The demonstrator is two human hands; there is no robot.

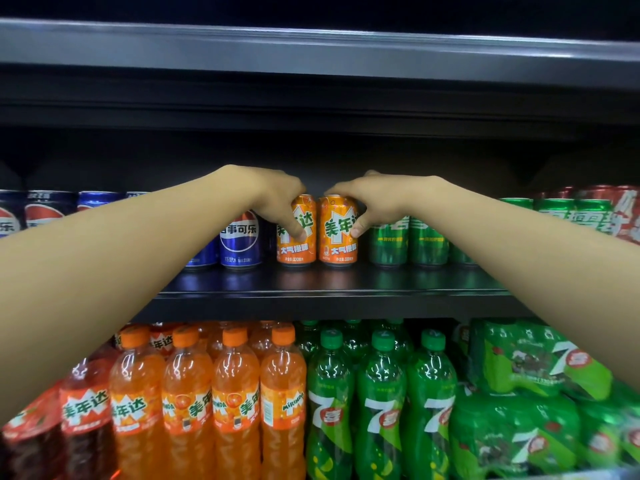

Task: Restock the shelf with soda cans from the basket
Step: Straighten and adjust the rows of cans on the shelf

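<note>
Both arms stretched forward to the black shelf (pixel 329 289). Left hand (pixel 277 199) clasped over the top of the left orange can (pixel 296 242), thumb pressed on its label. Right hand (pixel 374 199) wrapped likewise around the right orange can (pixel 337 240), thumb against its right side. Both cans upright on the shelf board, side by side, nearly touching, set back from the front edge. Just left of them, blue cola cans (pixel 239 239) in a row, partly hidden behind the left forearm. Just right, green cans (pixel 408 242) packed close against the right-hand orange can, then red cans (pixel 620 213) at the far right. Overhead, a dark upper shelf (pixel 311 50), leaving plenty of open space above the hands. On the level beneath, orange soda bottles (pixel 214 393), green soda bottles (pixel 377 403), and shrink-wrapped green packs (pixel 536 368). Basket out of view.
</note>
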